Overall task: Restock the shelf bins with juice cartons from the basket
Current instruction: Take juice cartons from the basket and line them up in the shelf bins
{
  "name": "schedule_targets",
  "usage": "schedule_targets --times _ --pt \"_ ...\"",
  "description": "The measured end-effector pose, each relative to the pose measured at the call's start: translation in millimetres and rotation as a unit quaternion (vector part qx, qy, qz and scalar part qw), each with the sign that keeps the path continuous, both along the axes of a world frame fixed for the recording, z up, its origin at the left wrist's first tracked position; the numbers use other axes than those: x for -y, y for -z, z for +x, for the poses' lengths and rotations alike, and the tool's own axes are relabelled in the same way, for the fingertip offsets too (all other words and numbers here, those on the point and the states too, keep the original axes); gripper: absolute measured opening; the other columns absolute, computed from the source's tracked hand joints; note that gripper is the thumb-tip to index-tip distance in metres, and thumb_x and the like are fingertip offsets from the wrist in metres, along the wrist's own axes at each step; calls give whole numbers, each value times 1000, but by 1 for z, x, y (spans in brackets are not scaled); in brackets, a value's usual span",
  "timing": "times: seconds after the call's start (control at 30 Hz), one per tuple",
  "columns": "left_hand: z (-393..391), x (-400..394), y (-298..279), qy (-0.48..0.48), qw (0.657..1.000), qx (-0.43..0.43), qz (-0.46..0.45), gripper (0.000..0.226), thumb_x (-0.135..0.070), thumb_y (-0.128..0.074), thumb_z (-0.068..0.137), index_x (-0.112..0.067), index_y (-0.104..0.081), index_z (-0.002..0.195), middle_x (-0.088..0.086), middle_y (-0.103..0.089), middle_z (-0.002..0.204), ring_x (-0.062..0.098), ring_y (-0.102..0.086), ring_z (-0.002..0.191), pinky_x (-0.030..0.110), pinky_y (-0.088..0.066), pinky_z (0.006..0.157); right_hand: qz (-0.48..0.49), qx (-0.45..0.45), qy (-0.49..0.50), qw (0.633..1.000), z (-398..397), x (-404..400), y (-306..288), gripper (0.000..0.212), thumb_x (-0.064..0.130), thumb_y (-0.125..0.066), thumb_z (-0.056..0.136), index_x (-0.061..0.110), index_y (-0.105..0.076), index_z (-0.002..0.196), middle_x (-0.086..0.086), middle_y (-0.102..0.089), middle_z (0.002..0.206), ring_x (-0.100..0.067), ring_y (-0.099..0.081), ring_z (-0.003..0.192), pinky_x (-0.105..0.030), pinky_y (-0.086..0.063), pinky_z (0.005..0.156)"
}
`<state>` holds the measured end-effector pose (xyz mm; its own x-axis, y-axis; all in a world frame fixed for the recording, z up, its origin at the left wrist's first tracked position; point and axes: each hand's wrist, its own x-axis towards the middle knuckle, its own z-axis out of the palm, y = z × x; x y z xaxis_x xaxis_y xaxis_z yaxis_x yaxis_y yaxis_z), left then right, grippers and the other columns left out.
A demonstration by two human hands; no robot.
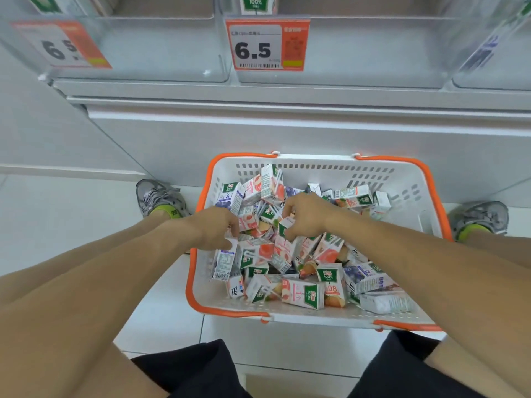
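A white basket with orange handles (316, 317) stands on the floor between my feet, filled with several small juice cartons (301, 294) lying in a jumble. My left hand (214, 226) reaches into the basket's left side, fingers curled down onto a white carton (227, 259) there; the fingertips are hidden among the cartons. My right hand (306, 215) is over the middle of the pile, fingers and thumb pinching a green and white carton (286, 225). Clear shelf bins (172, 53) sit above, one with a carton (257, 4) at its back.
Price tags reading 6.5 (267, 44) hang on the bin fronts. A white shelf base (287, 130) runs behind the basket. My shoes (161, 199) flank the basket on the white tiled floor, and my knees fill the bottom of the view.
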<state>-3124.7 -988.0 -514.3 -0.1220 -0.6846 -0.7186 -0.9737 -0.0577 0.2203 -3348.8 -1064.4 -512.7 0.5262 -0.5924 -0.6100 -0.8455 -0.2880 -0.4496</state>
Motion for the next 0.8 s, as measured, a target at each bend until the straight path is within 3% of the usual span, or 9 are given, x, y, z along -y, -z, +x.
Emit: schedule_targets --times 0.03,0.1,0.17,0.3,0.4,0.53,0.67,0.73,0.8 --pt "-2 -1 0 -16 1000 -4 14 36 -44 -69 88 -26 -58 118 -5 -55 113 18 -57 100 31 -47 81 7 7 3 1000 -1 4 -7 50 27 -83 73 19 -61 118 8 -51 105 -22 -59 103 -28 -47 76" --pt "-6 -6 2 -43 999 -3 29 42 -53 -68 86 -26 -52 114 -3 -54 115 19 -57 96 29 -46 74 11 24 6 1000 -2 9 -20 47 26 -83 73 21 -64 115 9 -46 102 -16 -59 86 -25 -44 66" --pt "-12 -11 6 -49 999 5 -8 37 -44 -70 87 -23 -48 107 2 -58 113 17 -54 84 23 -38 60 13 31 -2 999 -3 12 -30 45 27 -83 74 23 -64 115 8 -46 92 -9 -54 70 -23 -38 58" --pt "-17 -4 -6 -93 994 -14 -47 36 -24 -73 85 -20 -49 112 4 -59 98 15 -52 70 23 -36 50 12 36 -28 999 -9 16 -46 48 25 -84 75 25 -63 118 7 -48 101 -15 -63 77 -24 -42 60" --pt "-16 13 -38 -161 981 -88 -59 47 -22 -74 83 -27 -49 123 -1 -62 98 10 -60 68 23 -48 58 -5 38 -49 998 -17 23 -64 54 23 -84 74 28 -57 121 7 -51 105 -17 -67 85 -25 -47 59" --pt "-15 32 -92 -262 933 -238 -62 49 -15 -80 80 -30 -56 121 1 -68 102 18 -74 74 22 -59 65 -86 65 -58 992 -30 36 -95 50 24 -84 70 29 -62 115 10 -58 108 -9 -55 90 -28 -49 70" --pt "-5 44 -146 -238 902 -355 -69 46 1 -79 77 -18 -66 116 10 -76 102 25 -72 93 31 -54 88 -123 147 -44 981 -45 43 -133 39 21 -84 70 34 -68 104 19 -65 100 -4 -60 89 -24 -49 74" --pt "4 45 -167 -258 862 -432 -69 41 4 -75 74 -10 -67 111 14 -76 100 21 -72 89 29 -56 85 -136 190 -45 971 -47 43 -149 36 20 -82 72 35 -69 101 23 -68 95 -3 -60 86 -15 -46 69" --pt "10 47 -181 -290 809 -503 -93 34 -4 -73 73 -5 -68 107 14 -77 94 19 -73 84 25 -59 77 -157 226 -33 961 -48 41 -161 35 24 -82 75 37 -68 104 24 -68 97 -1 -60 91 -16 -49 73"
